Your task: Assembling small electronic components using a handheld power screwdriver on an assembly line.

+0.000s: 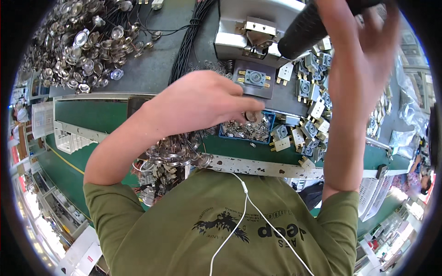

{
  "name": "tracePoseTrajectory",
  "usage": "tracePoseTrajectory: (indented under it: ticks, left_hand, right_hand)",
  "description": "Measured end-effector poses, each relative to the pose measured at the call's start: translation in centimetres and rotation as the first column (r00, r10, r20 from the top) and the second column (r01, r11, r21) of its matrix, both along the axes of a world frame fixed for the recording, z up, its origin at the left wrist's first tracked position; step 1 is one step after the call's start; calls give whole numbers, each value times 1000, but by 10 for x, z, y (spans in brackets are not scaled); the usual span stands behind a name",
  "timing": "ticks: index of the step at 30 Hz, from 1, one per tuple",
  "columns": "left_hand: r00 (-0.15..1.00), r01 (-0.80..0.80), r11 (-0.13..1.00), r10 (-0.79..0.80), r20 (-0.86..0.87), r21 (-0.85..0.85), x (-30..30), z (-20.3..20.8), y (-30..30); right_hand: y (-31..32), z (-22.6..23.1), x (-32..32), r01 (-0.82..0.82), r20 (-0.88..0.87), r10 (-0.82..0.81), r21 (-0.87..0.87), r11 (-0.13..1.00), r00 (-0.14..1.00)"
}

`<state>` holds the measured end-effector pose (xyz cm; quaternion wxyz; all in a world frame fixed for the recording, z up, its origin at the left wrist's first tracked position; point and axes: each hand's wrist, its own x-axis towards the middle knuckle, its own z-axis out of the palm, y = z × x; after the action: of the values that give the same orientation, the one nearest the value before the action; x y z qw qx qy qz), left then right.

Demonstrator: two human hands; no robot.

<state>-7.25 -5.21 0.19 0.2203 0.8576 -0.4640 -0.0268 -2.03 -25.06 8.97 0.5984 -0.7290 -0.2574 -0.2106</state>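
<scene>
A small round metal part [251, 116] sits between the thumb and fingers of the left hand [216, 99], which is pinched closed on it; this lies over the edge of a blue tray [272, 124] of small metal pieces; just above, a square grey component [255, 78] with brass-coloured terminals rests on a metal plate [241, 67] beneath a metal press [258, 33]; the right hand [363, 50], blurred, is up at a black cylindrical handle [301, 33], its fingers partly spread, and I cannot tell how firmly they hold it; loose terminal blocks [304, 87] crowd the right of the plate; a black cable bundle [186, 50] crosses the grey counter [159, 57] on the left, near a heap of wired metal caps [85, 50].
</scene>
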Motion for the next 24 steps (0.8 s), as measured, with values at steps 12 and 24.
tracePoseTrajectory:
  ticks: [12,24]
  left_hand:
    - [931,-315,935,337,-138,161,37,-14,-8]
    - [971,-234,971,231,56,56,36,-31,-3]
  right_hand:
    - [-24,-4,19,-80,159,51,183,980,986]
    - [-65,9,52,-487,230,445,170,857,865]
